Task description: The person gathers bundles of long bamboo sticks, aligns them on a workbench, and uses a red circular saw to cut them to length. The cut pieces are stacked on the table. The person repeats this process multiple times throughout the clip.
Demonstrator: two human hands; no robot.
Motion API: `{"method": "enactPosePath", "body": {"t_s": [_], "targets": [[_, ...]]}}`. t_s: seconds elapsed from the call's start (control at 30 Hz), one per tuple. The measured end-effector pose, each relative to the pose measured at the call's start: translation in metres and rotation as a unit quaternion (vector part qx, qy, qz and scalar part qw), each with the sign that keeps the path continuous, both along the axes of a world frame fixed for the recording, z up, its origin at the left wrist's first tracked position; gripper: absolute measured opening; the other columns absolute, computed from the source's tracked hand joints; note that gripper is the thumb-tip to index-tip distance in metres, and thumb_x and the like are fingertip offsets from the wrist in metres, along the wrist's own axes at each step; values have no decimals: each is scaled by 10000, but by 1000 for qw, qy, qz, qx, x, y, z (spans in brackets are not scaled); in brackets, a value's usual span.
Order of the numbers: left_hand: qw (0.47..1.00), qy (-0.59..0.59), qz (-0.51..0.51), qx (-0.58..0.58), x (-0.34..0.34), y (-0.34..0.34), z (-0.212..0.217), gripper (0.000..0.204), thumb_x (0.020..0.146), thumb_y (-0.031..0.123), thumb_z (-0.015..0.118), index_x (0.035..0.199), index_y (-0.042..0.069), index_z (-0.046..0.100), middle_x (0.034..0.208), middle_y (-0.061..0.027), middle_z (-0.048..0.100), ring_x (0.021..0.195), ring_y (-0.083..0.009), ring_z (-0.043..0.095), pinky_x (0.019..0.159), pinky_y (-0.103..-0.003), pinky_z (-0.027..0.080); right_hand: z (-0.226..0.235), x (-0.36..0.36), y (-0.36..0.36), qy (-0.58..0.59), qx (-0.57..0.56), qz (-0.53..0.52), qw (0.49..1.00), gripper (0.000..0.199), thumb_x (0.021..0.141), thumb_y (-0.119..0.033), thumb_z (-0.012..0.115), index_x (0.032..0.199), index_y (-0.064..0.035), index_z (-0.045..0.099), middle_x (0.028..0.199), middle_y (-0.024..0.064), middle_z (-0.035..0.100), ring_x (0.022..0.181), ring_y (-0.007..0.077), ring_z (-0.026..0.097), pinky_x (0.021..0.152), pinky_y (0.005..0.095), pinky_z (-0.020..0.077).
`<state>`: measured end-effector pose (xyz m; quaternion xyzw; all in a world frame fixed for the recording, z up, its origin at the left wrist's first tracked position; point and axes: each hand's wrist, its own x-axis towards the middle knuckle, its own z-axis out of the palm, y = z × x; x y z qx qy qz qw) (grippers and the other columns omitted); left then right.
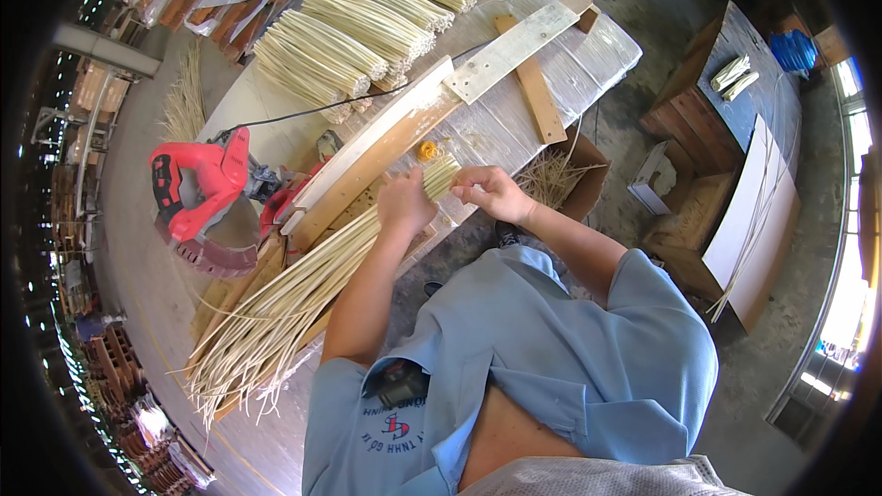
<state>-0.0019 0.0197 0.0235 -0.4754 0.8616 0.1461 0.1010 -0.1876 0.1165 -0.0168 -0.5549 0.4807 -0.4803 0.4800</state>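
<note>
A long bundle of pale cane strands point(317, 280) lies along the wooden fence, its loose ends fanned out at the lower left. My left hand point(407, 204) is closed round the bundle near its even end point(441, 174). Just right of that end, my right hand point(489, 191) is closed in a pinch with the fingers curled. What it pinches is too small to make out. A small yellow ring-shaped coil point(427, 151) sits on the table just beyond my hands.
A red power saw point(207, 188) stands left of the wooden fence point(367, 152). Several tied cane bundles point(367, 23) are stacked at the table's far side. A cardboard box point(583, 179) with cane scraps stands beyond the table's right edge. A black cable point(303, 115) crosses the tabletop.
</note>
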Motion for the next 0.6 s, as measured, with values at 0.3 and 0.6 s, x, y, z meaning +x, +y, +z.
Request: {"method": "enactPosePath", "body": {"t_s": [0.3, 0.6], "targets": [[1000, -3, 6, -15, 0, 1, -10, 558, 762, 227, 818, 1251, 48, 620, 1064, -166, 744, 997, -333, 729, 883, -444, 564, -52, 21, 24, 68, 80, -139, 985, 260, 968, -260, 706, 1015, -12, 767, 1018, 158, 721, 1006, 325, 654, 911, 415, 520], [999, -30, 35, 10, -2, 3, -8, 614, 706, 261, 877, 1212, 46, 606, 1111, -161, 723, 1064, -346, 699, 912, -457, 550, -78, 16, 3, -541, 246, -119, 795, 144, 1006, -144, 638, 1060, -25, 699, 991, 91, 757, 1052, 216, 721, 951, 416, 534]]}}
